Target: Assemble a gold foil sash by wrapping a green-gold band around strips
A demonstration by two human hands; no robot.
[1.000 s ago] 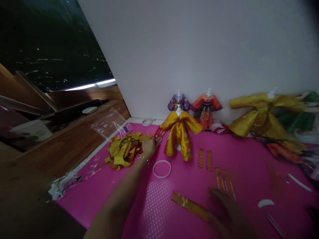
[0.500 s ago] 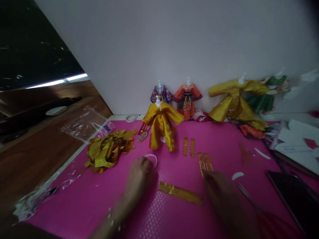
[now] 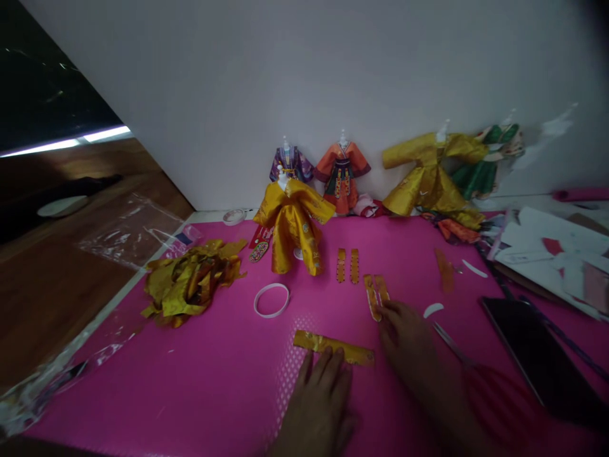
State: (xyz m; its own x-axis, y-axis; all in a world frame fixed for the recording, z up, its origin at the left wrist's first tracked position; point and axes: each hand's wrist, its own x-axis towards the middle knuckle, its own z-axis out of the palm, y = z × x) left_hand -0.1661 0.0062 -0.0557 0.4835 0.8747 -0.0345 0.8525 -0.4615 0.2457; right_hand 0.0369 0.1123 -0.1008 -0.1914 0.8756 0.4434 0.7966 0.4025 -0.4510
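Note:
My left hand lies open, its fingertips resting on a long gold fabric strip on the pink mat. To the right, my right hand has its fingers drawn together at the lower end of a pair of short gold strips edged in white. Its thumb is hidden. Two more short gold strips with dark dotted edges lie farther back. A white ring, seemingly a roll of narrow tape, lies left of the long strip.
A heap of gold scraps lies left. Dolls in gold, orange and green clothes stand along the wall. Red-handled scissors, a dark phone or tablet and papers lie right.
My left hand has left the white ring and come right and nearer, onto the long gold strip. My right hand stays by the white-edged strips. The view has shifted slightly.

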